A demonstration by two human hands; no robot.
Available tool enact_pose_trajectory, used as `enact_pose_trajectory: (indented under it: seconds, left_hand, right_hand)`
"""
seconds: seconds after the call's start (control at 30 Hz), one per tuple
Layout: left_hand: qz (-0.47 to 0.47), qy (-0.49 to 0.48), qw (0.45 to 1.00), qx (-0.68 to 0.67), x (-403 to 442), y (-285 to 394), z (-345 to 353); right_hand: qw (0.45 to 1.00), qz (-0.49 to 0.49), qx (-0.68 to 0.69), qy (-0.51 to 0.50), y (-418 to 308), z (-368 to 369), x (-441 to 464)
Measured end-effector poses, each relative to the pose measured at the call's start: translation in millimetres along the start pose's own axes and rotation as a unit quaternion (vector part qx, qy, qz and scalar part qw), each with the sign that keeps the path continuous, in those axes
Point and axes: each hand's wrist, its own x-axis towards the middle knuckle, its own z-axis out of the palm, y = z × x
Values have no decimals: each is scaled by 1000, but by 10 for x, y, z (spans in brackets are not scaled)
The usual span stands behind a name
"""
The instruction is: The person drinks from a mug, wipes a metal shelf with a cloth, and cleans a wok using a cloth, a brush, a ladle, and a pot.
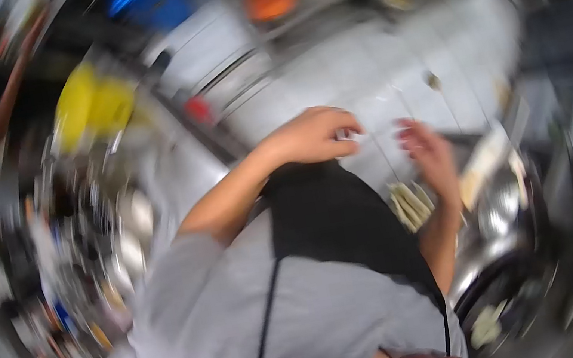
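My left hand (317, 134) is in front of the black apron (338, 216), its fingers curled with a gap between thumb and fingertips. Something small and pale shows in that gap, too blurred to name. My right hand (427, 148) is raised to the right, apart from the left, its fingers bent and smeared by motion. Below and beside the right hand lies a folded pale green cloth-like thing (410, 205).
White tiles (361, 83) lie beyond my hands. Yellow objects (92, 105) and a blurred cluttered counter are at left. An orange thing (270, 1) and a blue container (158, 2) stand at the top. Metal pans (497, 208) are at right.
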Motion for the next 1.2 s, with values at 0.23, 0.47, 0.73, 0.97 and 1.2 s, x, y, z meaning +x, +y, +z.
enact_pose_trajectory:
  seconds: [0.23, 0.47, 0.73, 0.97, 1.2]
  left_hand:
    - [37, -172, 982, 75, 1768, 300, -372]
    - [103, -355, 928, 38, 2971, 632, 48]
    - [239, -580, 778, -11, 3234, 1381, 1469]
    - [304, -683, 663, -23, 2648, 1867, 2820]
    - [390, -705, 593, 6, 2236, 2369, 3259]
  right_hand:
    - [921, 199, 53, 330, 495, -464, -1262]
    - [502, 516, -54, 692, 777, 456, -2708]
    - [311, 514, 200, 774, 1196, 2081, -2368]
    - [267, 449, 80, 849, 1324, 1971, -1986]
    - [153, 313, 335, 876, 756, 1689, -2393]
